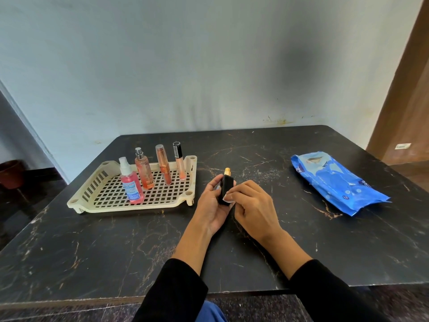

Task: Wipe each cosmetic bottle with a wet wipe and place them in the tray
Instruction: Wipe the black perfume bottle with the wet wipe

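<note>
Both forearms reach forward from black sleeves and meet over the middle of the dark marble-patterned table [255, 240]. The left hand [212, 205] is turned palm up and slightly inward, its fingers and thumb curled round a black bottle [226, 188] and gripping it from the left and from beneath. The right hand [254, 205] comes in from the right, knuckles up, its fingers bent; thumb and fingertips pinch a small white wet wipe [228, 198] and press it against the lower near part of the bottle.

The black bottle is squarish and matte, held upright with a slight tilt, and it has a gold spray top at its far end. It sits between the two hands, just right of the tray, above the table surface; whether its base touches the table cannot be told.

The cream plastic tray [92, 194] with a grid floor and slotted walls stands on the left half of the table. Four items stand upright in it: a pink spray bottle [131, 184] with a white nozzle nearest, an orange-tinted spray bottle [144, 170] just behind it, a rose-gold lipstick tube [163, 167] to the right, and a slim lip-gloss tube [179, 162] with a black cap at the far right.

A blue pack of wipes [336, 182] lies flat on the right side of the table, well apart from the hands.
</note>
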